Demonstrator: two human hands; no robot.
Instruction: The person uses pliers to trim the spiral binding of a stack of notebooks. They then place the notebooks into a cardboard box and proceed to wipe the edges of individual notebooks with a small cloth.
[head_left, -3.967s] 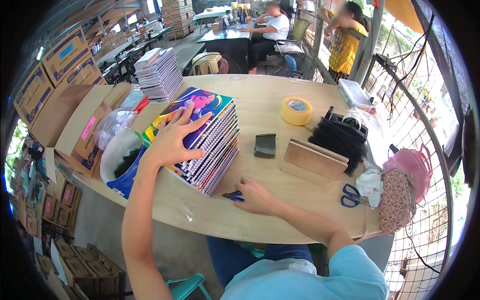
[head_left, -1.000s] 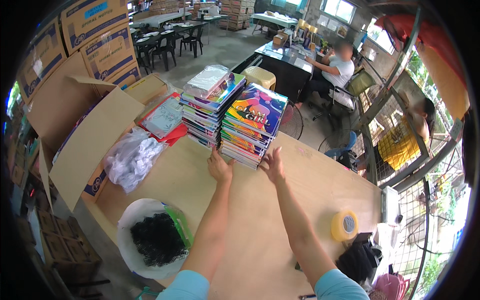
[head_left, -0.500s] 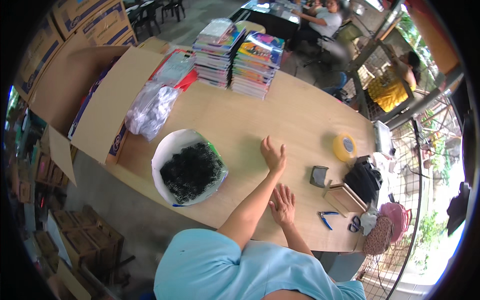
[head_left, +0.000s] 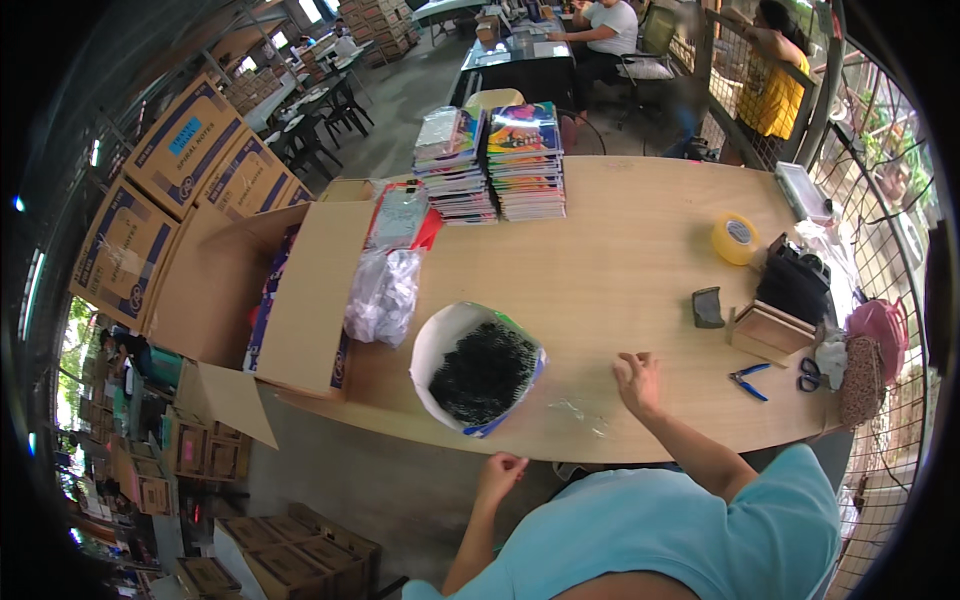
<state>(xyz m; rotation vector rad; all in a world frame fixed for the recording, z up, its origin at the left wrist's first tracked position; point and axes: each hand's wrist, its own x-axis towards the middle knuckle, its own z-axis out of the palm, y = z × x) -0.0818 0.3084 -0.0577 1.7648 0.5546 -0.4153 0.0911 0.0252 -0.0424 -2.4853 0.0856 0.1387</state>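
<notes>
My left hand (head_left: 499, 476) is low at the table's front edge, just below the white tub, its fingertips pinched together; anything between them is too small to make out. Over the tabletop, my right hand (head_left: 637, 386) has its fingers loosely bent and apart, with nothing visible in them. Between the hands lies a thin, crinkled clear plastic piece (head_left: 580, 415). The white tub (head_left: 428, 345), with some blue and green on its outside, holds a heap of black, wiry-looking pieces (head_left: 484, 372).
Two book stacks (head_left: 527, 165) stand at the table's back, near a plastic bag (head_left: 384, 295) and an open carton (head_left: 312, 300). To the right are yellow tape (head_left: 735, 239), a grey piece (head_left: 707, 308), a wooden box (head_left: 772, 333), blue pliers (head_left: 748, 381) and scissors (head_left: 809, 375). Two people are farther back.
My hands were crossed and spread over the table; now they are apart, left at the edge, right over the wood. The clear plastic now shows. The view has turned left.
</notes>
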